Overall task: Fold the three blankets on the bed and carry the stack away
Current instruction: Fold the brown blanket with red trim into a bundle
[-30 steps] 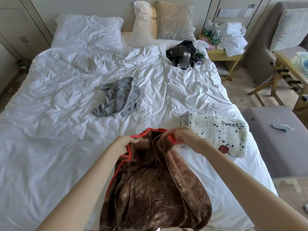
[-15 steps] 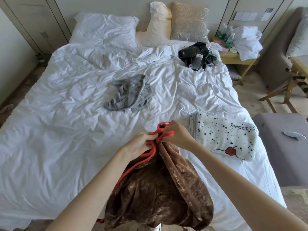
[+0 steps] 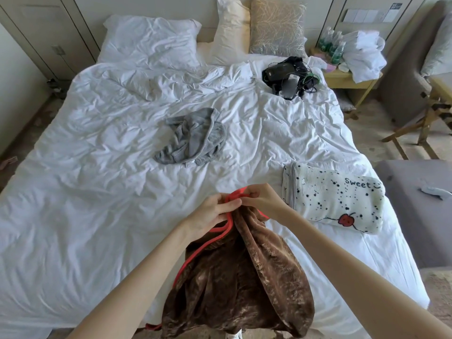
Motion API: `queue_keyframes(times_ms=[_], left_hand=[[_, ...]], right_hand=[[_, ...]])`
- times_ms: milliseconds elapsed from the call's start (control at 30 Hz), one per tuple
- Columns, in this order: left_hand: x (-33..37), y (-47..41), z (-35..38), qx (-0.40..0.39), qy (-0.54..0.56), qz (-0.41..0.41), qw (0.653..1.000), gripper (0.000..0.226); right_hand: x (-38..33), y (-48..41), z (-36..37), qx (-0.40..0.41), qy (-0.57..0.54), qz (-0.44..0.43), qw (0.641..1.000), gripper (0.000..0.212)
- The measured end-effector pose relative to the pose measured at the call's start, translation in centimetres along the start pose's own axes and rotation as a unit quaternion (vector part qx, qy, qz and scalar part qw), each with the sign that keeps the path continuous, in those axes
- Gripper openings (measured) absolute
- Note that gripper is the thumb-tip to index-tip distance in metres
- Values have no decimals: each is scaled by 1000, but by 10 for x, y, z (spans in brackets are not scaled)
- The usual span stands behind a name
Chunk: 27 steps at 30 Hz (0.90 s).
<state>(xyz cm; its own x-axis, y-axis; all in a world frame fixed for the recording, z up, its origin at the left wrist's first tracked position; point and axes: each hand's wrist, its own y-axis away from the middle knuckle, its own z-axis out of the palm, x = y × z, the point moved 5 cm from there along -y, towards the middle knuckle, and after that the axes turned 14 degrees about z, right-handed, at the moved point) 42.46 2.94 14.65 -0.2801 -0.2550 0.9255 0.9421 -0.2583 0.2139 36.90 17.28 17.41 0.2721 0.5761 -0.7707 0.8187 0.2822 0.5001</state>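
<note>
A brown plush blanket (image 3: 239, 282) with a red trim hangs in front of me over the bed's near edge. My left hand (image 3: 212, 211) and my right hand (image 3: 263, 203) pinch its red top edge together, the fingers of both touching. A folded white blanket (image 3: 335, 199) with black speckles, a red apple and the word "Sweet" lies flat on the bed (image 3: 97, 192) to the right of my hands. A crumpled grey blanket (image 3: 193, 138) lies in a heap in the middle of the bed.
Black devices with cables (image 3: 288, 77) lie at the bed's far right, below the pillows (image 3: 151, 42). A nightstand (image 3: 352, 78) with bottles and white towels stands to the right. A grey bench (image 3: 415, 211) runs along the bed's right side, a wooden rack (image 3: 425, 118) beyond it.
My hands, apart along the red trim a second ago, have come together and now hold the two corners pinched in one place. The view has shifted a little.
</note>
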Motion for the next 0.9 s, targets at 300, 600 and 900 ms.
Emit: queue_keyframes(times_ms=[300, 600, 900], left_hand=[[28, -12, -32, 31, -353, 119, 927, 19], [59, -6, -59, 140, -329, 191, 914, 15], [71, 11, -96, 262, -294, 200, 897, 12]], right_hand=[[17, -18, 13, -90, -16, 28, 995, 18], [90, -35, 14, 23, 291, 42, 956, 10], [120, -30, -7, 86, 402, 34, 911, 43]])
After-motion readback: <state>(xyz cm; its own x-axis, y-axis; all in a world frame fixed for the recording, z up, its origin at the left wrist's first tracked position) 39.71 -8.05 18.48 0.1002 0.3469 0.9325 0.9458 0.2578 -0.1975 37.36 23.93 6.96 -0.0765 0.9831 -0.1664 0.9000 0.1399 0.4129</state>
